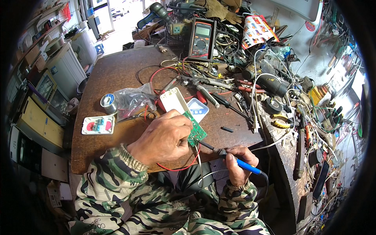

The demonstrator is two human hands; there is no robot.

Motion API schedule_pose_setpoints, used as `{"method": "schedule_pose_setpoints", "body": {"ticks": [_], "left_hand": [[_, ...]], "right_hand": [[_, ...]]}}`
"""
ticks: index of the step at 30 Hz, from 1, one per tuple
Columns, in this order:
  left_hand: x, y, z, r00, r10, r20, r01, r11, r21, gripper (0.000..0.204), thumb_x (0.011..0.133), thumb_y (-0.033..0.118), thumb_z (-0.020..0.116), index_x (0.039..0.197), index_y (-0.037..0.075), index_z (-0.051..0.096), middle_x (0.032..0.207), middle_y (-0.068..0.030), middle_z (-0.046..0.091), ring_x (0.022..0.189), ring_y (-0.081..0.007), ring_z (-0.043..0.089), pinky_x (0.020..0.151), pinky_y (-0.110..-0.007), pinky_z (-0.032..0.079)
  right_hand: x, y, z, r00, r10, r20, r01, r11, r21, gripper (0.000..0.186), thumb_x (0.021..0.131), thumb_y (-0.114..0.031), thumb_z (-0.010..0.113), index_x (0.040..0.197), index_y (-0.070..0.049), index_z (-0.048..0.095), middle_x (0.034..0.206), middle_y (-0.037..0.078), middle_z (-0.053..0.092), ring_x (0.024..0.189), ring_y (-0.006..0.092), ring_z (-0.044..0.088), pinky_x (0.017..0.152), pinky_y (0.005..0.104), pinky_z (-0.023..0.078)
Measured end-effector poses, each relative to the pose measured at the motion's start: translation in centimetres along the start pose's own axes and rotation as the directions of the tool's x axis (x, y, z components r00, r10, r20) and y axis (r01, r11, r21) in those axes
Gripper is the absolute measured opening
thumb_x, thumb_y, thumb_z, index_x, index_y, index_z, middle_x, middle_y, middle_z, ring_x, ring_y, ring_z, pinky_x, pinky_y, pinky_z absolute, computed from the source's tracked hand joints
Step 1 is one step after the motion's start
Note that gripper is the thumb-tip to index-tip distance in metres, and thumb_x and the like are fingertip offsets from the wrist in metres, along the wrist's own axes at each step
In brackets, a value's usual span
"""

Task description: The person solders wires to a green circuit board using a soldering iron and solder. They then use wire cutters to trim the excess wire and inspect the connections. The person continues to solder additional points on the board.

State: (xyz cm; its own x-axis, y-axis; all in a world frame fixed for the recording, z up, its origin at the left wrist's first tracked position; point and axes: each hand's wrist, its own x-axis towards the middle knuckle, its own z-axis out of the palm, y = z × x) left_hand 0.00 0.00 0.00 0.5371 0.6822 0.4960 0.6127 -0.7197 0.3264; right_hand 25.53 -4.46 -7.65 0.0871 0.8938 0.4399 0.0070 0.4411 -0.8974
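My left hand (162, 135) is closed on the edge of a small green circuit board (197, 133), tilted above the table's front part. Some of its fingertips are hidden behind the hand. My right hand (239, 162) grips a blue-handled soldering iron (248, 168). The iron's dark tip reaches the board's lower edge; whether it touches cannot be made out. A red wire (179, 169) and a white wire (200, 164) hang below the board. Just beyond it lie an open white plastic housing (172, 98) and a small white-and-blue case (199, 111).
On the brown table (117, 66) are a solder spool (108, 102), a clear plastic bag (135, 102) and a white tray (85, 126) of small parts. Pliers (207, 96) lie farther back. A multimeter (201, 41) stands behind. Tangled cables and tools crowd the right side.
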Motion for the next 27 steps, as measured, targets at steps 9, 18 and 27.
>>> {"method": "schedule_pose_setpoints", "body": {"ticks": [9,18,27], "left_hand": [[0.07,0.06,0.02,1.0,-0.001,-0.008,0.001,1.0,-0.017,0.013,0.068,0.004,0.073,0.067,0.001,0.06,0.096,-0.0104,0.07,0.092,-0.0278,0.064,0.077,-0.037,0.054],[0.04,0.05,0.08,1.0,0.003,-0.01,-0.003,1.0,-0.001,0.012,0.069,0.004,0.073,0.068,0.001,0.062,0.096,-0.0103,0.07,0.092,-0.0278,0.064,0.078,-0.037,0.054],[0.04,-0.04,0.32,0.999,0.023,-0.028,-0.023,1.0,0.016,0.009,0.068,0.003,0.072,0.071,0.0,0.064,0.096,-0.0103,0.07,0.092,-0.0286,0.064,0.079,-0.038,0.055]], "right_hand": [[-0.11,0.07,-0.04,1.0,0.014,-0.006,-0.014,1.0,0.014,0.011,0.082,-0.003,0.073,0.089,0.005,0.069,0.082,0.011,0.071,0.071,0.0119,0.064,0.067,0.0263,0.051],[-0.06,0.16,0.02,1.0,-0.002,-0.007,0.003,1.0,0.027,0.012,0.082,-0.003,0.073,0.089,0.005,0.069,0.082,0.01,0.071,0.07,0.0111,0.063,0.066,0.0256,0.051],[-0.02,0.03,0.06,1.0,-0.005,-0.011,0.005,1.0,0.011,0.012,0.083,-0.004,0.073,0.089,0.005,0.069,0.081,0.011,0.071,0.07,0.0114,0.063,0.066,0.0257,0.05]]}}
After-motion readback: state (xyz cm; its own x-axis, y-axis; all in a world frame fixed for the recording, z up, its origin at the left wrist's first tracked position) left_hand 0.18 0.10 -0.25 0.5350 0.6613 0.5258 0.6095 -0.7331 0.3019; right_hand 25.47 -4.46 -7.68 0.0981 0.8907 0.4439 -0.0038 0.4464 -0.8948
